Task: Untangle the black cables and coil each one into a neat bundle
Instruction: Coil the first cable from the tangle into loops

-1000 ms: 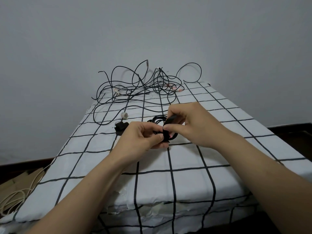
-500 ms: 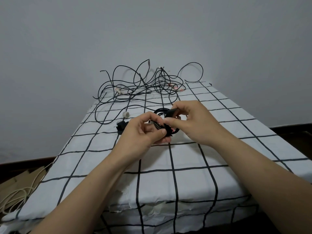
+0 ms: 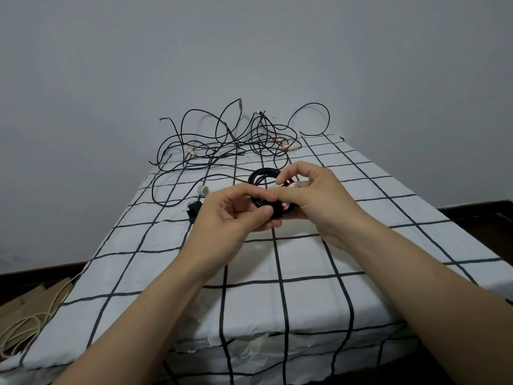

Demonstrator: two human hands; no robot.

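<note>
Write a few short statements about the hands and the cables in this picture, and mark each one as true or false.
1. The left hand and the right hand both hold the coiled cable. True.
2. The tangled cables lie at the near edge of the sheet. False: they lie at its far end, by the wall.
3. A small white roll lies left of the hands. True.
4. The sheet is plain white. False: it has a black grid.

A coiled black cable (image 3: 261, 171), wound into a small round bundle, is pinched at its near edge between the fingers of the left hand (image 3: 233, 215) and the right hand (image 3: 316, 201). Well beyond the fingertips, the other black cables (image 3: 211, 154) sprawl in a loose tangle.
</note>
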